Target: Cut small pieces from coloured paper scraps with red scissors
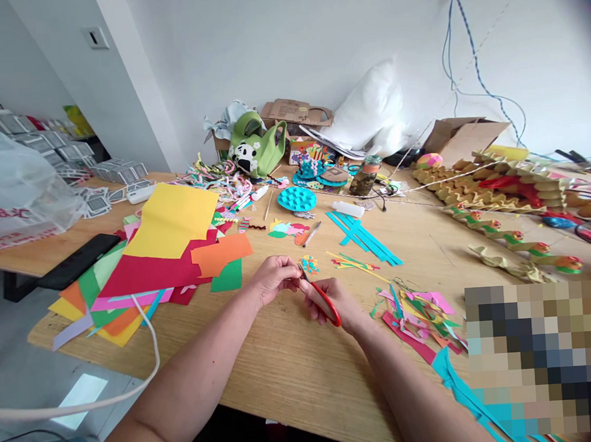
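Note:
My right hand (pixel 341 303) is closed around a pair of scissors with red handles (pixel 333 311), the blades pointing away toward my left fingertips. Close beside it, my left hand (pixel 278 279) is closed in a pinch at the blades; whatever it holds is too small or hidden to make out. Just beyond the blades lies a little heap of tiny coloured paper bits (pixel 310 265). Thin yellow, green and red paper strips (pixel 352 263) are on the table to the right of that heap.
A stack of coloured paper (pixel 170 218) covers the left side. Paper scraps (pixel 421 316) and blue strips (pixel 361 237) lie to the right. Farther back are a round blue piece (pixel 297 199), a pen (pixel 312 234), a jar (pixel 365 177) and a green bag (pixel 265 146). A white cable (pixel 155 343) crosses the left edge.

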A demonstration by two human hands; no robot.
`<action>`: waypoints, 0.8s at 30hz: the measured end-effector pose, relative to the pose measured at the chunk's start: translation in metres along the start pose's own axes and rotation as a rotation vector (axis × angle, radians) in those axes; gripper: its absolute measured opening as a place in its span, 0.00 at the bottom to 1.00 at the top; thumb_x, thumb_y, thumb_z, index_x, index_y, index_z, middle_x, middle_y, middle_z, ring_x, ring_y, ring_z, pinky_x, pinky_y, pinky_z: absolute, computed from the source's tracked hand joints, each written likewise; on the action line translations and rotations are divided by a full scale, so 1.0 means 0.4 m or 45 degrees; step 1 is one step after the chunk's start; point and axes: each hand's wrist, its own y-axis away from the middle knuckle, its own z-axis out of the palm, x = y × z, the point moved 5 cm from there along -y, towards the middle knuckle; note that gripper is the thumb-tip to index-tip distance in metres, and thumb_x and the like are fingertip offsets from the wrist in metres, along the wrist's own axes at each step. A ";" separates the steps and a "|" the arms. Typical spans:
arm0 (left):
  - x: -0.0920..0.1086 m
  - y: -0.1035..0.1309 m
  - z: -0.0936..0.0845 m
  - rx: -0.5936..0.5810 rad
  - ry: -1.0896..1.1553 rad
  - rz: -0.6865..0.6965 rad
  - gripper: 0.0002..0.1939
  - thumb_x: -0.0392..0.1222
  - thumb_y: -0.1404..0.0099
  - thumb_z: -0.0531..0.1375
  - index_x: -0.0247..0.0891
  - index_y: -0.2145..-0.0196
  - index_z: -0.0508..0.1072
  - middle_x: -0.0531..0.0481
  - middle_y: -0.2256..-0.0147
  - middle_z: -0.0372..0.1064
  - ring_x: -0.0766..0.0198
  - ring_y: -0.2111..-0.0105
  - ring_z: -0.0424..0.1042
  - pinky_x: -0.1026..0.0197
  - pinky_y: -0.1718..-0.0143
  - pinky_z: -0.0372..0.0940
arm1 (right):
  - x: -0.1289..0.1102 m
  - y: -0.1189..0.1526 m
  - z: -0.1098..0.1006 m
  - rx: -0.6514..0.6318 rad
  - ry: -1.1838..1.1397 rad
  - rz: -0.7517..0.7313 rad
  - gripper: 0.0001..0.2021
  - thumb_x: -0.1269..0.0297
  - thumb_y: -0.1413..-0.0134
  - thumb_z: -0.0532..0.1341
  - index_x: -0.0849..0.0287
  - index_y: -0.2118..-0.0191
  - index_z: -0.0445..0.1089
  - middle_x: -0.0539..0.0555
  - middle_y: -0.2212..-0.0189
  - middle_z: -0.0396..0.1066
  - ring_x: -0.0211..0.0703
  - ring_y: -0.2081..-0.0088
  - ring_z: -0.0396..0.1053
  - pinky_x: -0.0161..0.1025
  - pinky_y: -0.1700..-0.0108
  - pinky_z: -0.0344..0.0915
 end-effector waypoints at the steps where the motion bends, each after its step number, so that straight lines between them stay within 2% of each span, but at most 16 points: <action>1: 0.000 0.000 0.000 -0.001 0.002 0.000 0.07 0.35 0.57 0.64 0.34 0.80 0.68 0.50 0.78 0.69 0.68 0.79 0.67 0.65 0.77 0.61 | 0.000 0.000 0.000 0.000 0.007 -0.002 0.27 0.40 0.53 0.61 0.61 0.82 0.65 0.48 0.89 0.65 0.31 0.89 0.60 0.27 0.87 0.52; 24: -0.003 -0.001 -0.002 0.002 -0.001 -0.023 0.08 0.35 0.58 0.63 0.34 0.79 0.67 0.51 0.78 0.69 0.68 0.79 0.68 0.65 0.77 0.62 | 0.000 -0.001 -0.002 0.010 0.043 -0.012 0.27 0.39 0.55 0.62 0.61 0.83 0.64 0.48 0.90 0.64 0.32 0.89 0.60 0.28 0.87 0.53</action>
